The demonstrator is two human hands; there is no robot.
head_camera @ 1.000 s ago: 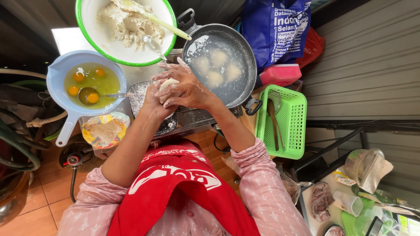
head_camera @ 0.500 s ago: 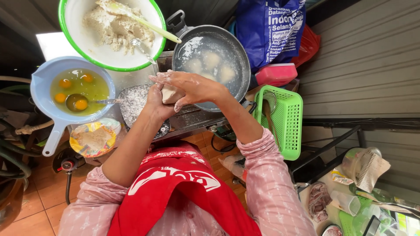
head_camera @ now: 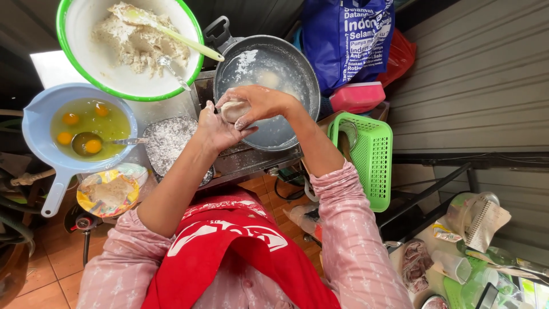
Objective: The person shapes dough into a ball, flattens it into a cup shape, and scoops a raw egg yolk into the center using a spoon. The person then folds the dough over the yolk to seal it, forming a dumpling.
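four egg yolks [head_camera: 71,119], two spoons [head_camera: 91,143], one green basket [head_camera: 372,154], one pan [head_camera: 286,74]

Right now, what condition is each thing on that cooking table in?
Dough ball: cupped between both hands, floury.
Left hand: under the ball, fingers curled.
Right hand: over the ball, floury.
Metal pan: dusted with flour, pale lumps inside.
White bowl: holds crumbly dough and a spatula.
Blue bowl: holds cracked eggs, yolks whole, a spoon.
Green basket: upright.
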